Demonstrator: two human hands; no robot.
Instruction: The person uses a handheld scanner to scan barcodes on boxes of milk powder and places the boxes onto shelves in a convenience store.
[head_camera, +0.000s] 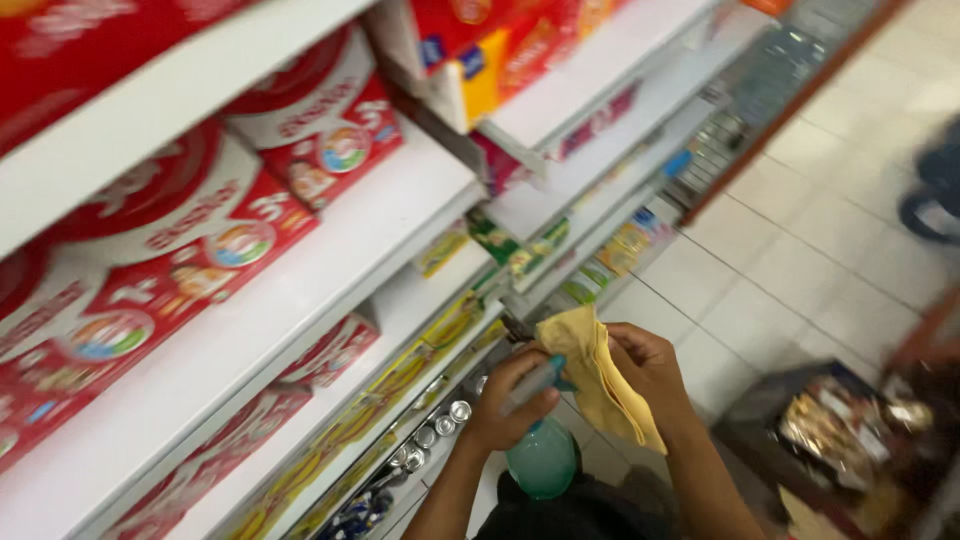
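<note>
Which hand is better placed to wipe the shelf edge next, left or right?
Right, probably. The right hand grips the yellow cloth, which already sits beside the white shelf edge. The left hand is wrapped around the green spray bottle.

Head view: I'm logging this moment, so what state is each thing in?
Left hand: closed around spray bottle.
Right hand: gripping cloth.
Spray bottle: held, green body hanging below the hand.
Cloth: yellow, bunched, draped down.
Shelves: stocked with red boxes.
</note>
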